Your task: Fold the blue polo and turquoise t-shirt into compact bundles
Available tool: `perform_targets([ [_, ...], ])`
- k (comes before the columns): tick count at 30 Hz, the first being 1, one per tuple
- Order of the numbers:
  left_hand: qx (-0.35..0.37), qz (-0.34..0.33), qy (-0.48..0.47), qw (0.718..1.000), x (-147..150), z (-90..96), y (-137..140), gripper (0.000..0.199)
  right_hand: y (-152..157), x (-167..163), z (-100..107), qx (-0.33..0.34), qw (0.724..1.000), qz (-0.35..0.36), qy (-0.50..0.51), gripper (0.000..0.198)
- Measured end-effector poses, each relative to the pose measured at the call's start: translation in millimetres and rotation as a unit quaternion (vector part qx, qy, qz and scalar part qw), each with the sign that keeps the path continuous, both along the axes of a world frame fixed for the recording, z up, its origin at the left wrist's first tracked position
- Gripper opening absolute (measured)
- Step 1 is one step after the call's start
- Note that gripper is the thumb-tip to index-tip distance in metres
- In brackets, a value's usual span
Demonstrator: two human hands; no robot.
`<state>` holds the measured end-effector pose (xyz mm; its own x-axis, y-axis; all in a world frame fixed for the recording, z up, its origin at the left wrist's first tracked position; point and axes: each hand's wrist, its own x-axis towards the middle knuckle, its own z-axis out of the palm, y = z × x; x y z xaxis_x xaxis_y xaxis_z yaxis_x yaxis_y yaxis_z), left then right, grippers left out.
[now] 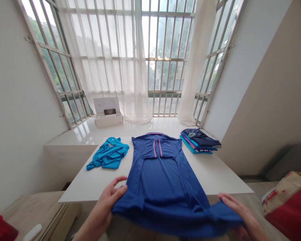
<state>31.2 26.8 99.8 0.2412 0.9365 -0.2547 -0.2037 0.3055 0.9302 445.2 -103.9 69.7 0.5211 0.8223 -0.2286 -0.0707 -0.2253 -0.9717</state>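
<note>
A navy blue shirt (162, 177) lies on the white table (90, 185), its collar pointing to the window and its sleeves folded inward across the back, their striped cuffs meeting near the middle. The lower end hangs past the near table edge, lifted in both hands. My left hand (112, 195) pinches the left corner of the hem between thumb and fingers. At the right corner my right hand (237, 209) grips the cloth, the fingers partly hidden beneath it. A crumpled turquoise shirt (110, 153) lies to the left of the navy one.
A stack of folded clothes (199, 141) sits at the table's right. On the window sill stands an open white box (109, 119) with a dark device on it. White curtains (137, 83) hang before barred windows. A red and tan bag (288, 201) is at the lower right.
</note>
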Motion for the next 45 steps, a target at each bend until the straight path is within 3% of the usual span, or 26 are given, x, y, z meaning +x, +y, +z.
perform_targets([
  [3, -0.051, 0.055, -0.067, 0.995, 23, 16.5, 60, 0.032, 68, -5, 36, 0.054, 0.981, -0.004, 0.188, 0.036],
  [6, -0.072, 0.073, -0.119, 0.988, 28, -1.7, 94, 0.018, 110, -4, 34, 0.057, 0.967, 0.025, 0.249, 0.044],
  [8, -0.048, 0.085, -0.101, 0.99, 24, -21.0, 102, 0.024, 122, 5, 14, 0.045, 0.981, 0.018, 0.188, 0.056],
  [11, 0.075, 0.054, 0.073, 0.993, 18, -39.0, 107, 0.034, 128, 22, -21, 0.009, 0.998, 0.038, -0.047, 0.058],
  [14, 0.261, -0.034, 0.265, 0.928, 20, -37.0, 121, 0.025, 138, 34, -36, -0.003, 0.966, 0.095, -0.239, 0.048],
  [17, 0.378, -0.14, 0.356, 0.843, 29, -28.3, 145, 0.024, 155, 34, -31, 0.018, 0.94, 0.151, -0.306, 0.039],
  [21, 0.427, -0.233, 0.422, 0.765, 38, -29.2, 175, 0.033, 179, 31, -19, 0.037, 0.896, 0.246, -0.369, 0.037],
  [24, 0.431, -0.263, 0.455, 0.733, 39, -37.9, 188, 0.028, 190, 32, -14, 0.035, 0.868, 0.297, -0.396, 0.036],
  [27, 0.435, -0.269, 0.454, 0.73, 39, -44.4, 194, 0.024, 194, 28, -8, 0.042, 0.845, 0.327, -0.422, 0.034],
  [34, 0.386, -0.273, 0.42, 0.775, 39, -43.4, 202, 0.035, 191, -5, 7, 0.026, 0.766, 0.428, -0.479, 0.043],
  [40, 0.375, -0.274, 0.402, 0.789, 33, -49.0, 206, 0.032, 199, 14, 19, -0.108, 0.695, 0.39, -0.594, 0.025],
  [45, 0.395, -0.264, 0.407, 0.78, 31, -54.1, 206, 0.031, 209, 37, 28, -0.16, 0.678, 0.379, -0.61, 0.007],
])
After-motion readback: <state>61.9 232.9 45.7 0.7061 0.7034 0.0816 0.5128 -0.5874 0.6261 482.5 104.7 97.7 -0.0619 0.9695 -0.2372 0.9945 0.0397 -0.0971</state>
